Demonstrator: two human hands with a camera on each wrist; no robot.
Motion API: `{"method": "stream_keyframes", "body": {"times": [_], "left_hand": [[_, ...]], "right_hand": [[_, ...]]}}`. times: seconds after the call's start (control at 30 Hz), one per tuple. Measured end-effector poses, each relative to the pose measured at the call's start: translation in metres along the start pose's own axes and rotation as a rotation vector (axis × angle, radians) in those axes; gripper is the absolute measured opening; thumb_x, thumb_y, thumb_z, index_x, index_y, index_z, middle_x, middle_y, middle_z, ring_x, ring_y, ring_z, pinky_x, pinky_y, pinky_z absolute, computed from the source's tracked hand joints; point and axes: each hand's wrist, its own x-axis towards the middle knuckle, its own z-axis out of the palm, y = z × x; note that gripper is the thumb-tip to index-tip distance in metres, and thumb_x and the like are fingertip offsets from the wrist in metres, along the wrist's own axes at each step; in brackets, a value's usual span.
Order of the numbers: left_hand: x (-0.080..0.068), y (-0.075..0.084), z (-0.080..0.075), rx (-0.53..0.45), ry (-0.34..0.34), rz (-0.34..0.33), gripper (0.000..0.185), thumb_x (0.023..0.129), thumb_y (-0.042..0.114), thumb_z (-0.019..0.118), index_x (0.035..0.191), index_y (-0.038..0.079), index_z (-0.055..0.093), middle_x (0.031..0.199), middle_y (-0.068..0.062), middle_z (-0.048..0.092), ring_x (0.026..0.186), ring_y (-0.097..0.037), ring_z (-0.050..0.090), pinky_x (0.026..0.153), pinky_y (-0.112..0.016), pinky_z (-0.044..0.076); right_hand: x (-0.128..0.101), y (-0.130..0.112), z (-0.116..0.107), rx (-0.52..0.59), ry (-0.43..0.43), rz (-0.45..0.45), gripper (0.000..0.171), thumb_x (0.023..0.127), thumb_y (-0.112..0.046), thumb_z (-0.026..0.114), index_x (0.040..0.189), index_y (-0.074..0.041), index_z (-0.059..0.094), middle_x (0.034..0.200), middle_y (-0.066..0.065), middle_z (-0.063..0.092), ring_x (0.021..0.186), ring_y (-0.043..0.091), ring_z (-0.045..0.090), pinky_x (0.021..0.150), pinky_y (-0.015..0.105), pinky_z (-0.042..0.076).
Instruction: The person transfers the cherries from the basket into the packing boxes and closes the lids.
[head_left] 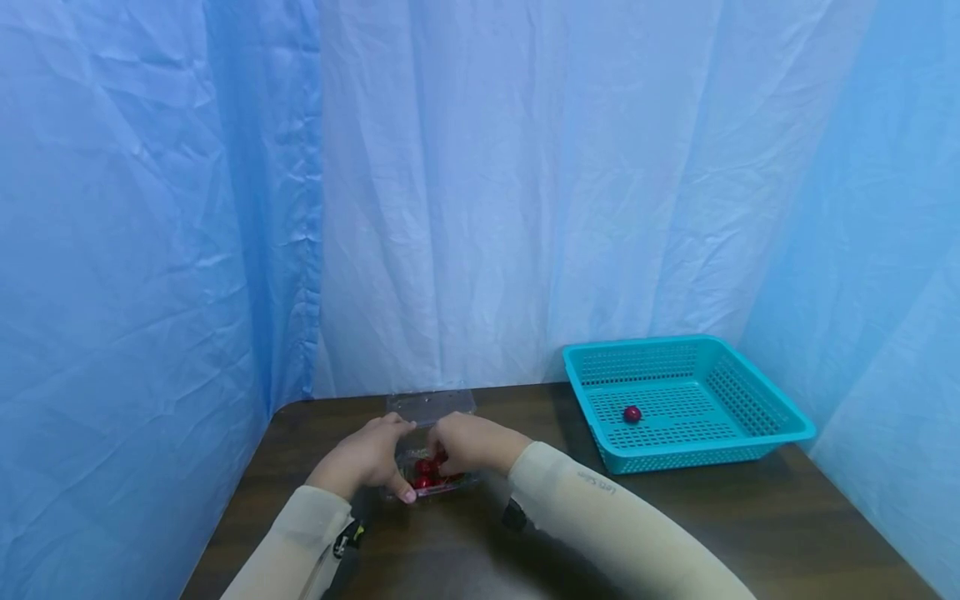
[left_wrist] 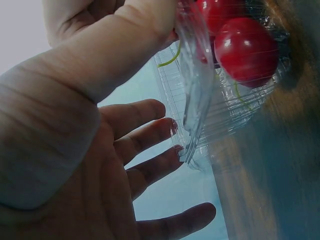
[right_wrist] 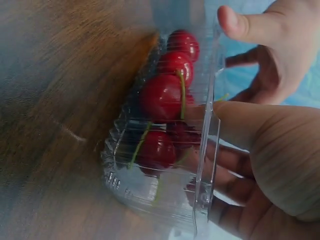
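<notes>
Clear plastic clamshell box (head_left: 431,467) of red cherries (right_wrist: 162,97) sits on the dark wooden tabletop (head_left: 675,525), near its left edge. Left hand (head_left: 365,457) pinches the box's rim with the thumb, other fingers relaxed. Right hand (head_left: 468,443) has fingers dipped inside among the cherries, can't tell if it's grasping one. One lone red cherry (head_left: 632,413) lies in the teal plastic basket (head_left: 750,392).

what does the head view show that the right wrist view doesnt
Only the head view shows the teal basket with one cherry in it, the blue curtains, both sleeves and the open lid behind the hands.

Only the right wrist view shows the cherries' green stems and the container's ribbed wall up close.

Both show the clear container of cherries on the brown table, with the left hand and right hand at its rim.
</notes>
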Motion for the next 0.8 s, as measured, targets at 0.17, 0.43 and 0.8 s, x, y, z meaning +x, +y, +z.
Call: {"method": "stream_keyframes", "body": {"times": [0.17,0.43,0.8], "left_hand": [[-0.001,0.0,0.0,-0.008,0.002,-0.001,0.119,0.064,0.042,0.112,0.168,0.02,0.058,0.169,-0.015,0.055,0.153,-0.044,0.056,0.114,-0.075,0.056],[0.004,-0.001,0.003,-0.002,0.009,0.002,0.122,0.061,0.042,0.113,0.167,0.019,0.059,0.167,-0.014,0.057,0.153,-0.045,0.057,0.113,-0.074,0.057],[0.027,-0.022,0.021,-0.002,0.025,0.019,0.132,0.054,0.059,0.11,0.169,0.027,0.055,0.17,-0.014,0.054,0.156,-0.047,0.052,0.112,-0.077,0.056]], "right_hand": [[-0.002,-0.001,-0.005,0.004,0.006,0.006,0.017,0.097,-0.014,0.092,0.112,-0.019,0.087,0.1,-0.007,0.082,0.083,0.001,0.072,0.08,0.02,0.066],[-0.017,0.015,-0.03,0.055,0.037,0.044,0.017,0.105,-0.021,0.084,0.121,-0.017,0.087,0.111,-0.007,0.085,0.096,0.004,0.078,0.09,0.027,0.068],[-0.06,0.07,-0.095,0.187,0.127,0.186,0.017,0.112,-0.024,0.074,0.122,-0.015,0.084,0.119,0.002,0.082,0.11,0.02,0.077,0.099,0.045,0.068]]}}
